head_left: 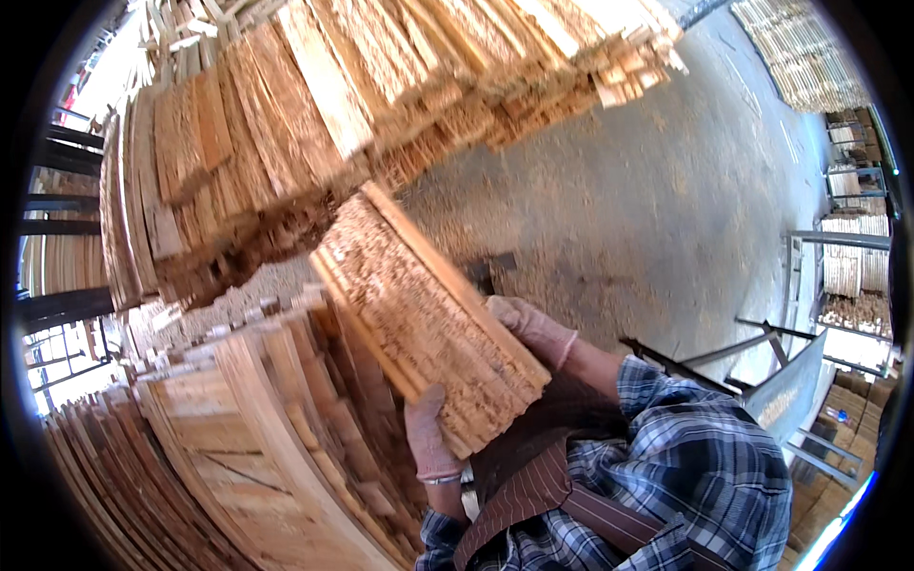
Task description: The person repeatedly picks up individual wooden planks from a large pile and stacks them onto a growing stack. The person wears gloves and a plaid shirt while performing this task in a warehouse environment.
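- Grey concrete floor (pixel 666 209) spreads beside a long stack of rough, light-brown wooden boards (pixel 314 86).
- A rectangular, rough-faced bundle of brown wooden strips (pixel 428 319) slants between person and stack — whether its far end touches, I cannot tell.
- The pale-pink-gloved left hand (pixel 427 426) clamps its near left edge; the pale-pink-gloved right hand (pixel 529 327) clasps its right edge.
- Handling the bundle seems the step in hand; the next move likely calls for even, two-handed support — strips kept together.
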A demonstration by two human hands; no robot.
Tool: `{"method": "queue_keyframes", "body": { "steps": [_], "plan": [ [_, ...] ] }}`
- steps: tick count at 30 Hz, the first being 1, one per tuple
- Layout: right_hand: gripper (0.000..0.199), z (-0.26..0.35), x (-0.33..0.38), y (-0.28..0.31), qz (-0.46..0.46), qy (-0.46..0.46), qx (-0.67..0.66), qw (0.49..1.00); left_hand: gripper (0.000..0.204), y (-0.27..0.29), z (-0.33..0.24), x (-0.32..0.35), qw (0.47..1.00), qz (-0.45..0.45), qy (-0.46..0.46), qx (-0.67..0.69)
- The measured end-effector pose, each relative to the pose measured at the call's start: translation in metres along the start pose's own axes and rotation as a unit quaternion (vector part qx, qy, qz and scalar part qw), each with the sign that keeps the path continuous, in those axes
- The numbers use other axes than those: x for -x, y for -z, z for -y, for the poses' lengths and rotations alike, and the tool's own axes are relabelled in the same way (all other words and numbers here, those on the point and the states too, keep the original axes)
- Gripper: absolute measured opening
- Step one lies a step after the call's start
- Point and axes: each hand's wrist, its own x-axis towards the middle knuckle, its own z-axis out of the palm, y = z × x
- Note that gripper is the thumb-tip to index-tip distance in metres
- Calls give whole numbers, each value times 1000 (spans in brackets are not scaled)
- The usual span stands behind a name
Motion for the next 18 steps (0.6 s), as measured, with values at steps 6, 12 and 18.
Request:
{"method": "queue_keyframes", "body": {
  "steps": [6, 12, 18],
  "plan": [
    [54, -37, 48, 15, -114, -101, 38, 988, 47, 27, 56, -21, 981, -16, 191, 16],
    [45, -65, -27, 58, -81, -96, 144, 982, 49, 30, 80, -140, 956, -59, 286, -5],
    [42, -239, -117, 118, -109, -57, 349, 929, 56, 19, 79, -265, 975, -71, 209, -36]
  ]
}}
